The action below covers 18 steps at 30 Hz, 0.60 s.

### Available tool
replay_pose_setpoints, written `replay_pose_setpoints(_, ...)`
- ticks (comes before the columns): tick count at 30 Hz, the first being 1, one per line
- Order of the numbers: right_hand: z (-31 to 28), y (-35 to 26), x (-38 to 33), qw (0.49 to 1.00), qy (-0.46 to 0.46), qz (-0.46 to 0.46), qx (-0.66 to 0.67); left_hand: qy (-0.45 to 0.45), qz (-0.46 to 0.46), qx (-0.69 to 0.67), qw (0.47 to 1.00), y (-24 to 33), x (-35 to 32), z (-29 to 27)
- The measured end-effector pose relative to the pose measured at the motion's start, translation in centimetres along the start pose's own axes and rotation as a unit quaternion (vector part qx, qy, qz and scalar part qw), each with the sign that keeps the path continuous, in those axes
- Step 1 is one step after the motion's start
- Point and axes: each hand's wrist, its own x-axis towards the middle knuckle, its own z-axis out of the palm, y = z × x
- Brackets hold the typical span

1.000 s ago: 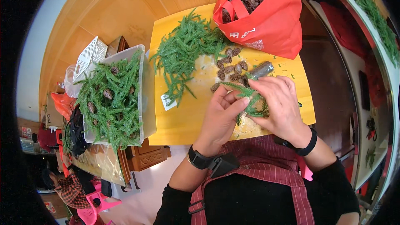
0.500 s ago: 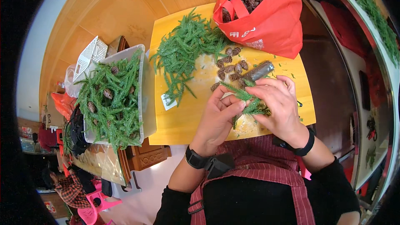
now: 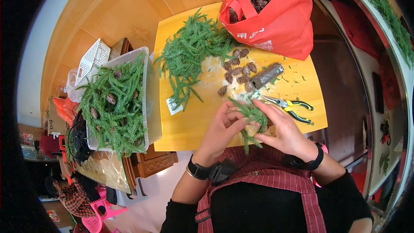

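Note:
Between my two hands, just above the near edge of the table, is a small green fir sprig [image 3: 253, 114]. My left hand [image 3: 221, 130] pinches it from the left with thumb and fingers. From the other side my right hand [image 3: 286, 133] closes around it, fingers curved over the needles; part of the sprig is hidden by them. Beyond my right hand lie pliers [image 3: 293, 108] with yellow and black handles. Several brown pine cones [image 3: 237, 71] and a dark roll in clear wrap [image 3: 267, 75] lie farther off.
A pile of green sprigs [image 3: 192, 45] covers the table's far left. A red bag [image 3: 276, 28] full of pine cones stands at the far right. Left of the yellow table [image 3: 189, 131] is a clear plastic bin [image 3: 153, 103] heaped with sprigs and cones. A person [image 3: 73, 196] is at lower left.
Both hands have come nearer to me with the sprig, which is turned differently now. The pliers, mostly covered by my right hand before, show fully.

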Motion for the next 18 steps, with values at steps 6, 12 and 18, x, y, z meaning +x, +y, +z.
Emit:
replay_pose_setpoints(6,-0.7,0.1,0.1,0.979,-0.046,0.126,0.154,-0.036,-0.060,-0.171,0.983,1.2,-0.3,0.1)
replay_pose_setpoints(12,-0.5,0.5,0.0,0.929,-0.041,0.134,0.342,-0.076,-0.048,-0.172,0.981,0.2,0.0,-0.7)
replay_pose_setpoints(18,-0.5,0.4,0.2,0.938,-0.038,0.126,0.320,-0.122,-0.015,-0.192,0.974,0.7,-0.2,-0.3)
